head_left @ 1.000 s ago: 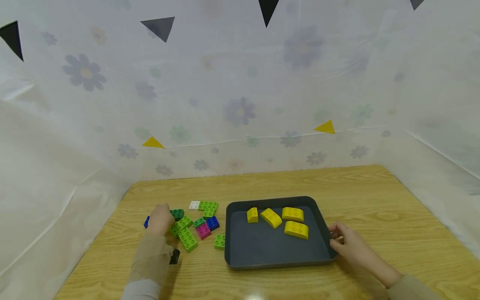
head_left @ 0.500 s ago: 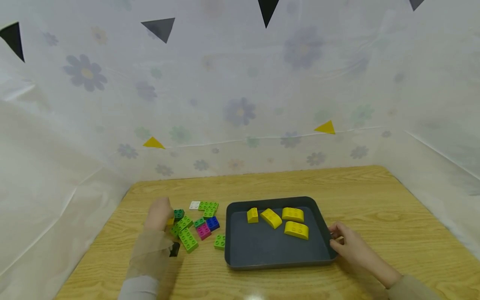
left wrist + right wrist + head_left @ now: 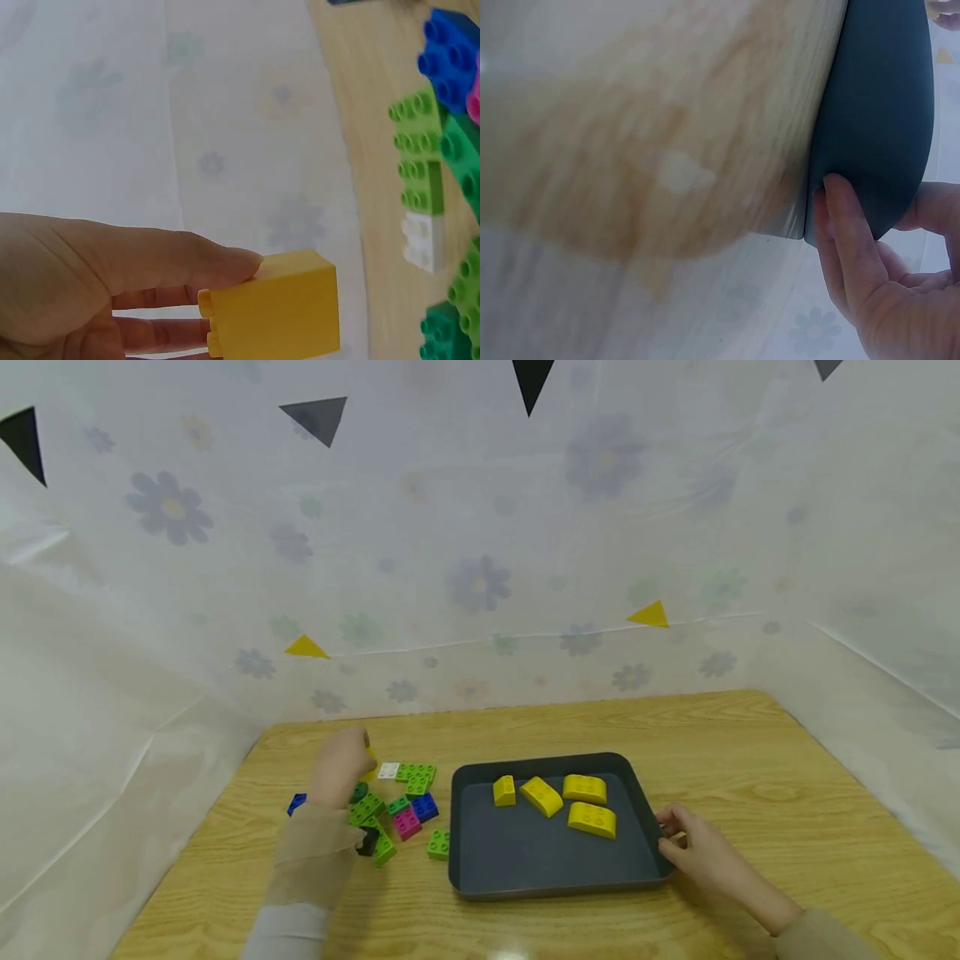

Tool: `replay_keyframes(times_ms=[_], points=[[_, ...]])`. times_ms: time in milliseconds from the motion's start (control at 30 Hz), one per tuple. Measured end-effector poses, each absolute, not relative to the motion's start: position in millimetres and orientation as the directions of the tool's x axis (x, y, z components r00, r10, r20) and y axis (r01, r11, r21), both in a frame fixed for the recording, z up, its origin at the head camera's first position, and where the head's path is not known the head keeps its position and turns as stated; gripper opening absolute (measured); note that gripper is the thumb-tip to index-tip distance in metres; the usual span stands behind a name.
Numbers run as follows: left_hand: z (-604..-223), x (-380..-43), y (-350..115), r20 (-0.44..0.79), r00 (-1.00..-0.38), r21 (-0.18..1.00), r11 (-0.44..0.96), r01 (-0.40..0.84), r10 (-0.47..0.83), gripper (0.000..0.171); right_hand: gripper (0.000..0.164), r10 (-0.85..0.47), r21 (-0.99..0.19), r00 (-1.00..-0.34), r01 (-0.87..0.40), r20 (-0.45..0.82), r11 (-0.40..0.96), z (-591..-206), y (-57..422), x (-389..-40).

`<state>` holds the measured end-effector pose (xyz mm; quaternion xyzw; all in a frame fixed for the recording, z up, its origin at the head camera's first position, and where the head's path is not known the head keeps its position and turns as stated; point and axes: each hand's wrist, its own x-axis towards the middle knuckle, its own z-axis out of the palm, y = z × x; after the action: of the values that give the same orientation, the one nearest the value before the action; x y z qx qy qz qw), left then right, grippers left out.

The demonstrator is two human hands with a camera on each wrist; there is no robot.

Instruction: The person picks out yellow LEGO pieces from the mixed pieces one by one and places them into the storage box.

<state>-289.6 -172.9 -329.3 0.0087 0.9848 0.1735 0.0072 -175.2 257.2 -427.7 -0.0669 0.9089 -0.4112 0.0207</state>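
My left hand (image 3: 341,768) pinches a yellow toy brick (image 3: 277,307) between thumb and fingers, held up above the left side of the table; its studs face the palm in the left wrist view. Below and beside this hand lies a pile of loose bricks, with lime green ones (image 3: 366,807), a magenta one (image 3: 407,823) and a blue one (image 3: 424,807). At the right, my right hand (image 3: 693,843) grips the right wall of a dark grey tray (image 3: 517,860), fingers pressed to its outer side. Several yellow bricks (image 3: 592,819) sit inside the tray, some with curved tops.
A white brick (image 3: 388,771) lies against lime green bricks at the back of the pile. One lime green brick (image 3: 438,844) sits close to the tray's left wall. A flowered white curtain (image 3: 480,652) hangs behind the wooden table (image 3: 600,927).
My left hand has come up out of the pile with the yellow brick and moved back and to the right. The right hand and tray keep their place.
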Motion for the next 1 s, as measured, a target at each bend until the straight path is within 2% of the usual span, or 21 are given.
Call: replay_keyframes(times_ms=[400,600,700,867,1000], points=[[-321,-288,-121,0.034,-0.979,0.349,0.915,0.202,0.202,0.018,0.024,-0.137,-0.752,-0.991,-0.092,0.003,0.653,-426,256,-175],[-323,-286,-98,0.107,-0.938,0.318,0.883,0.345,0.328,0.02,0.024,-0.131,-0.753,-0.991,-0.074,-0.016,0.654,-426,255,-175],[-325,-284,-86,0.115,-0.893,0.314,0.837,0.448,0.435,0.023,0.024,-0.138,-0.755,-0.99,-0.08,-0.013,0.651,-425,256,-176],[-333,-283,-69,0.115,-0.755,0.309,0.699,0.645,0.646,0.023,0.023,-0.143,-0.759,-0.99,-0.09,-0.004,0.645,-426,257,-175],[-339,-280,-56,0.108,-0.669,0.297,0.618,0.728,0.735,0.024,0.024,-0.151,-0.762,-0.988,-0.094,-0.005,0.641,-426,258,-175]])
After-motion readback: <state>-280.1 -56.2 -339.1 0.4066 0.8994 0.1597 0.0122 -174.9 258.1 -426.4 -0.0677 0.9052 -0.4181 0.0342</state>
